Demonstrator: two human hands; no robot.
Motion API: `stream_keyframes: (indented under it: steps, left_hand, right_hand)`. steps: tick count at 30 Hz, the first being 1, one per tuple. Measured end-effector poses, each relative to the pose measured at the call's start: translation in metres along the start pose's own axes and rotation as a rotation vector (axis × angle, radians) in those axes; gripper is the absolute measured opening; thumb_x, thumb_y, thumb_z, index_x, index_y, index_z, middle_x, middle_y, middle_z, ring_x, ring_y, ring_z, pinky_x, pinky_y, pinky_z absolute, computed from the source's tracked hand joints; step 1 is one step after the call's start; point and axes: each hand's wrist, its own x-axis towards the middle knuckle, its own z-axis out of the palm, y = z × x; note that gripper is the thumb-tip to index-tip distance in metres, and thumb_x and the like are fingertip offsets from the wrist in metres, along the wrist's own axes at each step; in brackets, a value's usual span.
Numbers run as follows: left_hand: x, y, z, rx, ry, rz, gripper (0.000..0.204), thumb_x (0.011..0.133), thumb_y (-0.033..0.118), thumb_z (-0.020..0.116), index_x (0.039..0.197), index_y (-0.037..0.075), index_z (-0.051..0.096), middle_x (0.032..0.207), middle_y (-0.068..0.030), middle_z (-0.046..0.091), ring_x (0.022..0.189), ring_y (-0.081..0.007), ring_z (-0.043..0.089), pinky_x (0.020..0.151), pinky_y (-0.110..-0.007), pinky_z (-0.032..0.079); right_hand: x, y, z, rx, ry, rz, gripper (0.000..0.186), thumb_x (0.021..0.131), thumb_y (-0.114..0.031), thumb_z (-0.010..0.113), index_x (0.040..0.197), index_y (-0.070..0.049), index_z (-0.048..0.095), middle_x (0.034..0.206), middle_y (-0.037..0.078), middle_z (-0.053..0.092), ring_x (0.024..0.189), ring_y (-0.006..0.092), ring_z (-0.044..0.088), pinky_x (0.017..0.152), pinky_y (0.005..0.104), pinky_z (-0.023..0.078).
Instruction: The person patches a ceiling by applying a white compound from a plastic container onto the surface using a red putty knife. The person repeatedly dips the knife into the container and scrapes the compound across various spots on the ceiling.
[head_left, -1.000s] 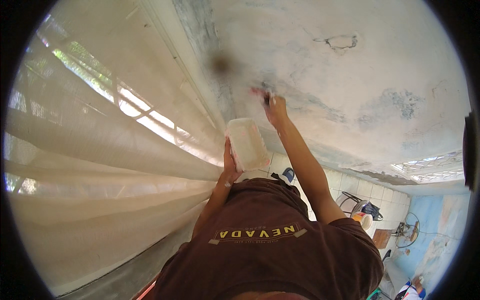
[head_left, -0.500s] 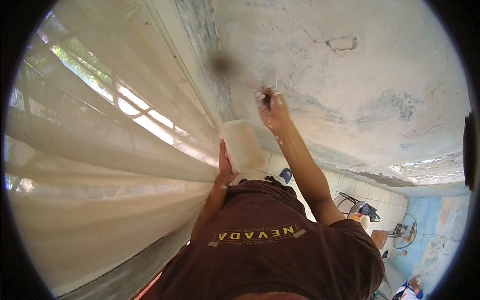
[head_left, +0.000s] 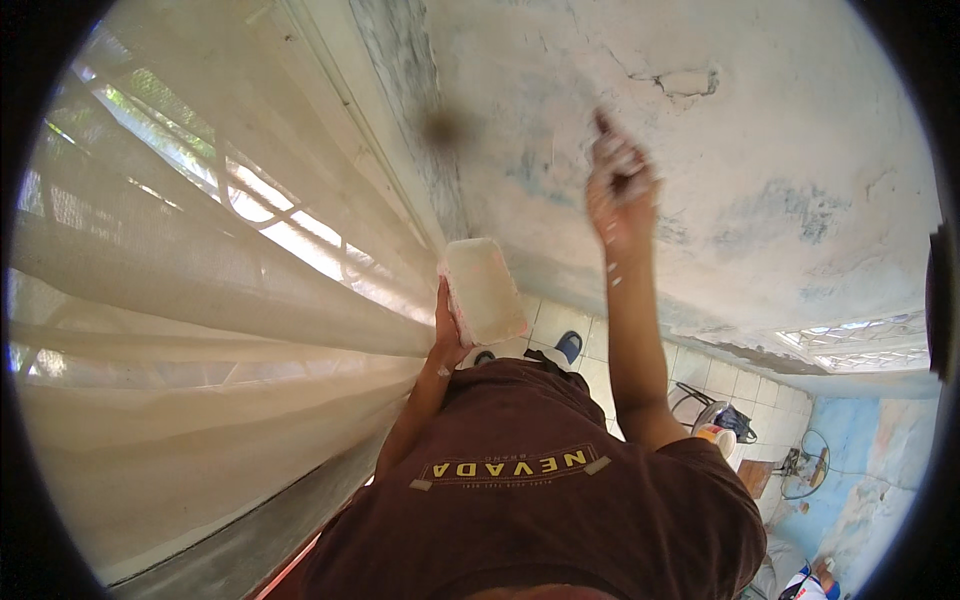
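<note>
My left hand point(head_left: 449, 330) grips the side of a pale rectangular tub point(head_left: 485, 292) smeared with whitish paste, held in front of my body next to the curtain. To its upper right my right hand point(head_left: 622, 185) is raised in front of the patchy wall point(head_left: 760, 120). One finger points up and the others are curled; motion blurs the hand, and I cannot make out what it holds. White smears mark its fingers and wrist. Whether the hand touches the wall is unclear.
A sheer cream curtain point(head_left: 200, 300) hangs close on the left. The wall has a cracked hole point(head_left: 687, 83) and a latticed opening point(head_left: 860, 340). On the tiled floor point(head_left: 705, 372) at right stand a white bucket point(head_left: 717, 437) and a dark bag point(head_left: 738, 424). A cable loops beside the blue wall.
My right hand has swept up and to the right across the wall, its forearm now more upright. My left hand and the tub stay nearly in place.
</note>
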Motion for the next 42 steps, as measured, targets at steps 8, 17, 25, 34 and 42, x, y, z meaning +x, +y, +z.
stream_keyframes:
  steps: [8, 17, 25, 34, 42]
  left_hand:
    - [0.003, -0.008, 0.009, -0.017, -0.093, -0.034, 0.071, 0.098, 0.063, 0.037, 0.148, 0.013, 0.038, 0.141, -0.0124, 0.051, 0.126, -0.0307, 0.054, 0.105, -0.051, 0.046]
    - [-0.005, -0.005, 0.003, -0.014, -0.126, -0.024, 0.072, 0.1, 0.062, 0.035, 0.15, 0.01, 0.033, 0.145, -0.0129, 0.047, 0.129, -0.0304, 0.05, 0.105, -0.049, 0.045]
    - [-0.009, -0.012, 0.006, 0.022, -0.003, 0.008, 0.068, 0.099, 0.061, 0.037, 0.147, 0.012, 0.039, 0.139, -0.0109, 0.053, 0.125, -0.0286, 0.054, 0.104, -0.049, 0.047]
    - [-0.015, -0.017, 0.002, 0.023, -0.046, 0.013, 0.069, 0.098, 0.063, 0.038, 0.146, 0.012, 0.04, 0.139, -0.0115, 0.053, 0.124, -0.03, 0.055, 0.102, -0.05, 0.048]
    - [-0.018, -0.019, -0.008, -0.006, -0.039, 0.078, 0.071, 0.098, 0.063, 0.037, 0.148, 0.013, 0.037, 0.141, -0.0106, 0.05, 0.126, -0.03, 0.052, 0.104, -0.049, 0.046]
  right_hand:
    - [0.089, 0.002, -0.178, 0.243, 0.117, 0.244, 0.039, 0.097, -0.005, 0.045, 0.129, 0.016, 0.044, 0.09, 0.009, 0.057, 0.073, 0.012, 0.059, 0.062, 0.0171, 0.056]
    - [-0.03, -0.055, 0.02, -0.022, -0.412, -0.111, 0.056, 0.095, -0.003, 0.048, 0.146, 0.007, 0.028, 0.101, 0.013, 0.059, 0.083, 0.0132, 0.061, 0.066, 0.0235, 0.056]
    - [0.001, -0.028, -0.206, -0.554, 0.379, 0.015, 0.031, 0.1, -0.009, 0.038, 0.117, 0.013, 0.052, 0.102, 0.018, 0.06, 0.074, 0.0121, 0.058, 0.056, 0.0168, 0.046]
    - [0.001, -0.06, 0.059, -0.007, -0.442, 0.032, 0.027, 0.095, 0.0, 0.044, 0.119, 0.013, 0.048, 0.09, 0.013, 0.056, 0.081, 0.0171, 0.06, 0.066, 0.022, 0.057]
    - [-0.012, -0.037, -0.181, -0.24, 0.259, 0.177, 0.039, 0.104, -0.016, 0.04, 0.123, 0.017, 0.046, 0.085, 0.008, 0.057, 0.066, 0.0103, 0.056, 0.056, 0.0158, 0.052]
